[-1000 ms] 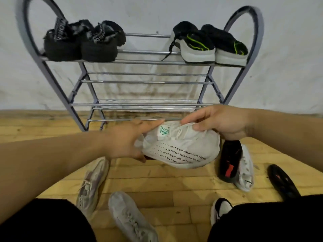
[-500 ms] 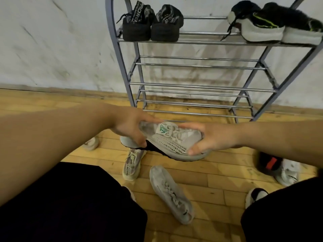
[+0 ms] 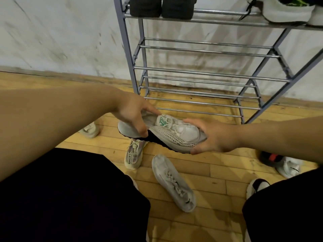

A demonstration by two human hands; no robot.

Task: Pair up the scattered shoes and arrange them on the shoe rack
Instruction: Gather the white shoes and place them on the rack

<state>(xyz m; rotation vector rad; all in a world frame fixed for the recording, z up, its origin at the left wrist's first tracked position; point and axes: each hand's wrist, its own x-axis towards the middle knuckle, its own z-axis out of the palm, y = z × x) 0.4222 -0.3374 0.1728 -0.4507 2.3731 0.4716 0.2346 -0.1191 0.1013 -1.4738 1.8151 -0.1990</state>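
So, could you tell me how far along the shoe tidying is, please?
Done: a black pair and a black-and-green white-soled pair sit on the top shelf of the grey metal rack. In hand: the left hand and right hand grip a white mesh sneaker with a green logo. Left: a beige sneaker, a grey-white laced sneaker and others lie on the wooden floor.

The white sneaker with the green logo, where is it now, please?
The white sneaker is mid head view, left hand gripping its heel, right hand its toe, just before the shoe rack.
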